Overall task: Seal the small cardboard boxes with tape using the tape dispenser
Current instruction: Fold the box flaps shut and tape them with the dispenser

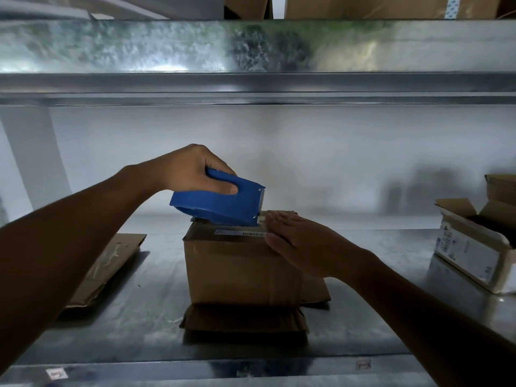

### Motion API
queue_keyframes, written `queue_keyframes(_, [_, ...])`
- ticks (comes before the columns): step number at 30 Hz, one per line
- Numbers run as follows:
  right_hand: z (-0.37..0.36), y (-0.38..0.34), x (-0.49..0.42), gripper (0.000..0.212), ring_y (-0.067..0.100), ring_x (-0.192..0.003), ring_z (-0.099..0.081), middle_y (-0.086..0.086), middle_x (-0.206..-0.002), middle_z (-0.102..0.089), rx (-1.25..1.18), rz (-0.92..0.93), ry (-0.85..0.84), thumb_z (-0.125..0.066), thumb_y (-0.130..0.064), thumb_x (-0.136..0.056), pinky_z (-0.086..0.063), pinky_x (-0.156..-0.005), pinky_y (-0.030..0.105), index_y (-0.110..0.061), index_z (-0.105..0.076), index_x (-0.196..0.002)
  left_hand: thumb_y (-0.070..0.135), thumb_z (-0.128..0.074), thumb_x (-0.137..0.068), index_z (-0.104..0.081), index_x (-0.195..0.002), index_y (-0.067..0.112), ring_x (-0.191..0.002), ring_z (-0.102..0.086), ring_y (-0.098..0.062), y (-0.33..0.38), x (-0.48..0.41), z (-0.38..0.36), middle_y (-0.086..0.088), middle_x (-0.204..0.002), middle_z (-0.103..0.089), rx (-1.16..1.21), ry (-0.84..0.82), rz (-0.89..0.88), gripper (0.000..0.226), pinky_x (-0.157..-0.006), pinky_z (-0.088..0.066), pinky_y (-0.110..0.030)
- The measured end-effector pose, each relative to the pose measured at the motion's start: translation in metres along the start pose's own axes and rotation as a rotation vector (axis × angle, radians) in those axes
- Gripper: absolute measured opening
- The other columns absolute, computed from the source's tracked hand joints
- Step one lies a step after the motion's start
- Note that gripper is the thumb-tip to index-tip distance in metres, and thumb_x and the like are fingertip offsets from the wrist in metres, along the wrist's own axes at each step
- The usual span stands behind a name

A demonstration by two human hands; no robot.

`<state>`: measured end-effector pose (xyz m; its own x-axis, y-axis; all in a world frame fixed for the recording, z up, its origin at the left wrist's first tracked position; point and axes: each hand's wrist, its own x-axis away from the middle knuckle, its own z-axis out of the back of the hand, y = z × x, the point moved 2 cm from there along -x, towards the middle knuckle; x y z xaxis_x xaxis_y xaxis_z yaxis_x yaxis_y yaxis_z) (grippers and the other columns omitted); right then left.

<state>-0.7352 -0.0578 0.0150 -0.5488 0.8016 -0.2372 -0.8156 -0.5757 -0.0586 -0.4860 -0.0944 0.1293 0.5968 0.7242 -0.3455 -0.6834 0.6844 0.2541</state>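
Box (240, 269): judged light, stiff; pressed down by the flat right hand (301, 241).
Tape dispenser (217, 203): hard plastic; gripped at its handle by the left hand (192, 169).

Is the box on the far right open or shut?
Open: the right box has its flaps standing up, showing a dark inside.

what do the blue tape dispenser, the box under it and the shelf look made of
The blue tape dispenser looks like moulded plastic: uniform matte colour, rounded edges; its toothed blade appears metal. The small brown box is likely cardboard: dull brown faces, creased edges. The grey shelf seems galvanised sheet metal, going by its mottled, reflective sheen.
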Motion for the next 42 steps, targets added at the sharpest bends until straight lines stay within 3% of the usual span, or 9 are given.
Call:
queue_keyframes(13, [0.0, 0.002, 0.005, 0.062, 0.006, -0.153, -0.013, -0.004, -0.168, -0.018, 0.001, -0.007, -0.011, -0.019, -0.052, -0.106, -0.008, -0.121, 0.021, -0.023, -0.02, -0.161, 0.054, -0.067, -0.088, -0.079, -0.104, 0.038, -0.085, -0.073, -0.005, 0.002, 0.005, 0.018, 0.019, -0.097, -0.077, -0.012, -0.105, 0.183, 0.025, -0.084, -0.062, -0.037])
queue_keyframes(19, [0.011, 0.026, 0.02, 0.087, -0.006, -0.149, -0.007, -0.014, -0.167, -0.014, -0.052, 0.012, -0.03, 0.001, -0.077, -0.086, -0.006, -0.122, 0.019, -0.033, -0.018, -0.159, 0.05, -0.07, -0.085, -0.082, -0.096, 0.035, -0.084, -0.075, -0.014, -0.021, 0.051, 0.056, 0.008, -0.094, -0.079, 0.052, -0.051, 0.314, 0.022, -0.086, -0.06, -0.042])
queue_keyframes(24, [0.013, 0.022, 0.019, 0.079, -0.001, -0.152, -0.006, -0.018, -0.167, -0.008, 0.014, -0.001, -0.072, -0.01, -0.078, -0.089, -0.016, -0.125, 0.029, -0.042, -0.013, -0.159, 0.046, -0.071, -0.086, -0.082, -0.098, 0.032, -0.085, -0.076, -0.021, -0.027, 0.068, 0.047, 0.005, -0.096, -0.079, 0.119, -0.017, 0.32, 0.021, -0.085, -0.06, -0.047])
queue_keyframes(28, [0.021, 0.009, 0.015, 0.065, 0.009, -0.148, -0.028, -0.014, -0.164, -0.026, -0.047, 0.001, -0.094, -0.031, -0.064, -0.09, -0.03, -0.115, 0.03, -0.048, -0.027, -0.154, 0.047, -0.072, -0.082, -0.082, -0.098, 0.03, -0.084, -0.076, -0.022, -0.039, 0.081, 0.047, 0.002, -0.094, -0.079, 0.205, 0.042, 0.352, 0.026, -0.079, -0.057, -0.037])
queue_keyframes(31, [0.026, -0.014, 0.009, 0.044, 0.014, -0.127, -0.05, -0.014, -0.138, -0.054, -0.042, -0.014, -0.085, -0.04, -0.041, -0.101, -0.041, -0.099, 0.032, -0.037, -0.05, -0.144, 0.044, -0.071, -0.085, -0.082, -0.1, 0.029, -0.083, -0.076, -0.021, -0.044, 0.087, 0.047, 0.003, -0.095, -0.079, 0.229, 0.046, 0.353, 0.024, -0.076, -0.056, -0.034])
queue_keyframes(33, [0.025, -0.028, 0.002, 0.034, 0.015, -0.095, -0.06, -0.013, -0.101, -0.063, -0.067, -0.07, 0.003, -0.036, -0.045, -0.099, -0.047, -0.08, 0.035, -0.032, -0.064, -0.112, 0.042, -0.071, -0.087, -0.082, -0.102, 0.028, -0.083, -0.076, -0.02, -0.046, 0.089, 0.046, 0.003, -0.096, -0.079, 0.235, 0.058, 0.357, 0.024, -0.075, -0.056, -0.032])
queue_keyframes(36, [0.016, -0.045, -0.009, 0.035, 0.018, -0.08, -0.057, -0.003, -0.077, -0.056, -0.031, -0.146, 0.122, -0.033, -0.044, -0.1, -0.045, -0.07, 0.038, -0.021, -0.053, -0.083, 0.039, -0.07, -0.09, -0.082, -0.102, 0.027, -0.083, -0.076, -0.017, -0.049, 0.091, 0.044, 0.005, -0.096, -0.079, 0.228, 0.058, 0.37, 0.02, -0.074, -0.055, -0.029])
queue_keyframes(39, [0.005, -0.055, -0.016, 0.029, 0.025, -0.105, -0.053, 0.0, -0.1, -0.053, 0.074, -0.13, 0.148, -0.03, -0.036, -0.104, -0.041, -0.094, 0.04, -0.016, -0.049, -0.113, 0.039, -0.07, -0.09, -0.082, -0.101, 0.028, -0.081, -0.075, -0.016, -0.054, 0.092, 0.044, 0.005, -0.095, -0.079, 0.22, 0.054, 0.37, 0.019, -0.075, -0.054, -0.029])
queue_keyframes(42, [0.002, -0.051, -0.015, 0.05, 0.024, -0.14, -0.038, 0.0, -0.152, -0.044, -0.007, -0.146, 0.09, -0.026, -0.037, -0.107, -0.031, -0.111, 0.039, -0.028, -0.022, -0.156, 0.046, -0.071, -0.084, -0.082, -0.099, 0.028, -0.082, -0.075, -0.018, -0.061, 0.093, 0.046, 0.003, -0.095, -0.079, 0.264, 0.074, 0.36, 0.026, -0.075, -0.054, -0.03])
